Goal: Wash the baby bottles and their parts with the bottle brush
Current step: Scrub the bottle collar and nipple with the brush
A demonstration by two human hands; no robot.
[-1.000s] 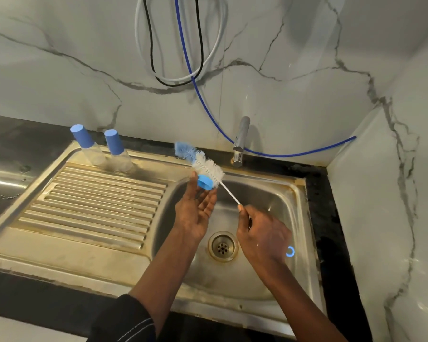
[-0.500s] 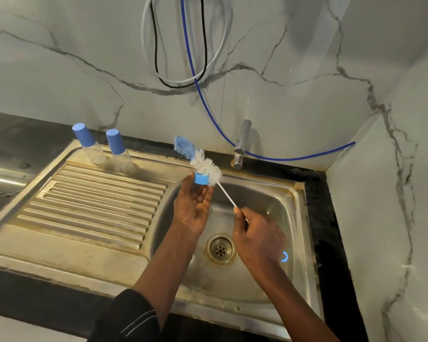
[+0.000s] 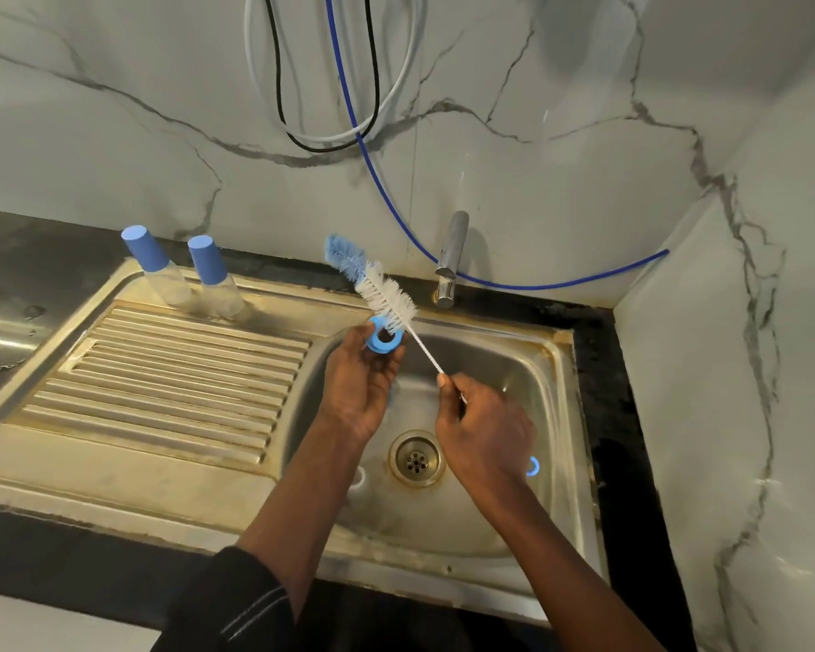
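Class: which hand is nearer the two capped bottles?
Left. The left hand holds a blue ring right of the bottles; the right hand grips the brush handle farther right.

Bottle brush (image 3: 387, 298) against blue ring (image 3: 378, 343)

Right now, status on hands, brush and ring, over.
Left hand holds blue ring; right hand pinches brush handle. Bristles at ring's rim, over the sink. Two capped bottles stand on drainboard, nothing in the way.

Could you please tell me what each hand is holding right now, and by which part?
The left hand holds the blue ring by its outer rim; the right hand pinches the bottle brush by its thin white handle, below the bristles.
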